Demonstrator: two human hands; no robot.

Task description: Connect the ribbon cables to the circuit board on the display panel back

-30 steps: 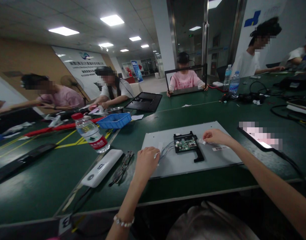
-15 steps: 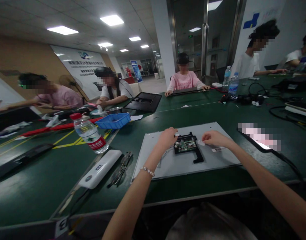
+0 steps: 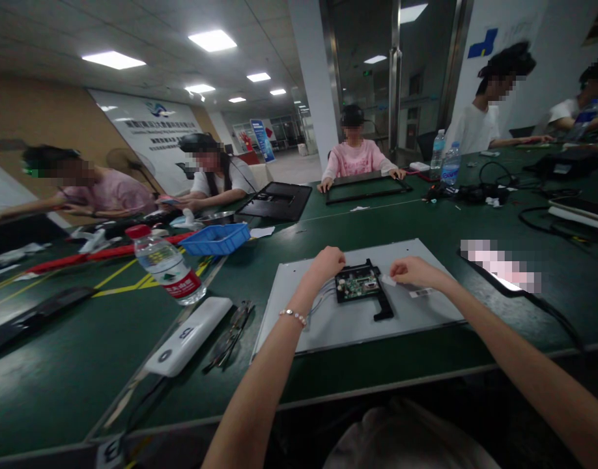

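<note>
A flat grey-white panel [image 3: 299, 332] lies on the table in front of me. On its middle sits a black plastic bracket [image 3: 384, 311] with a green circuit board [image 3: 357, 285] in it. My left hand [image 3: 327, 266] is at the bracket's upper left corner, fingers curled together; whatever is between the fingertips is hidden. Thin pale wires [image 3: 323, 296] run from under this hand to the board. To the right of the bracket, my right hand [image 3: 412, 271] pinches a small translucent whitish strip [image 3: 389, 281] just above the panel.
Left of the panel lie folded eyeglasses [image 3: 230, 335], a white power bank [image 3: 189, 339] and a red-capped water bottle [image 3: 169, 270]. Behind them is a blue tray [image 3: 215, 240]. A lit phone [image 3: 499, 266] with a cable lies right. Across the table, a person handles a black frame [image 3: 370, 197].
My view has shifted slightly. My left fingers have drawn in a little at the bracket's corner, while my right hand stays about the same. The person opposite has tilted the black frame, exposing its opening.
</note>
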